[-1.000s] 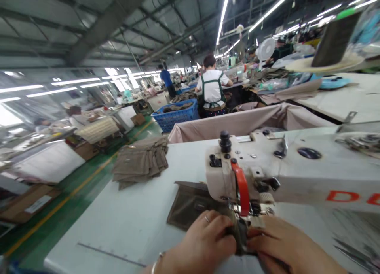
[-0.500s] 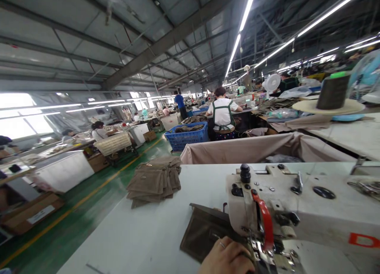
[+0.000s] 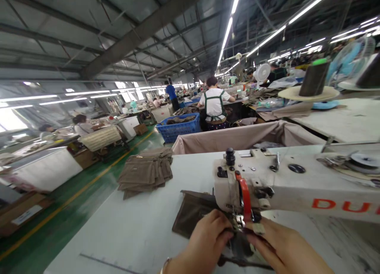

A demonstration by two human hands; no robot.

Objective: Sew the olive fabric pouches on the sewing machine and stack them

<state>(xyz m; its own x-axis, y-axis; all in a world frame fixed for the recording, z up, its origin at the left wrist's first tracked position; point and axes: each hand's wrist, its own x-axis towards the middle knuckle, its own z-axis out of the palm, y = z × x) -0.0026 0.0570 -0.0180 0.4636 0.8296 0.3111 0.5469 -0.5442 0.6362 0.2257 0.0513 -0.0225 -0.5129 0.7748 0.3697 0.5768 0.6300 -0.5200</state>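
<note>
A brown fabric piece (image 3: 191, 211) lies under the head of a white sewing machine (image 3: 285, 187) with a red guard (image 3: 245, 197). My left hand (image 3: 208, 236) is left of the presser foot, fingers bent and closed on the fabric. From the other side my right hand (image 3: 282, 242) reaches in under the machine arm, thumb and fingers pinching the fabric's edge close to the needle. The machine head partly hides the right fingertips. Part of the fabric shows darkly between the two hands.
A stack of brown fabric pieces (image 3: 145, 170) sits on the white table's (image 3: 118, 230) far left. Behind the table hangs a pink cloth-lined bin (image 3: 225, 139). Further off are a blue crate (image 3: 179, 127) and a seated person (image 3: 214, 104). A thread cone (image 3: 314, 80) stands at right.
My right hand has come into view at the needle area. My left hand has closed its fingers beside the presser foot. The view has turned slightly right and down.
</note>
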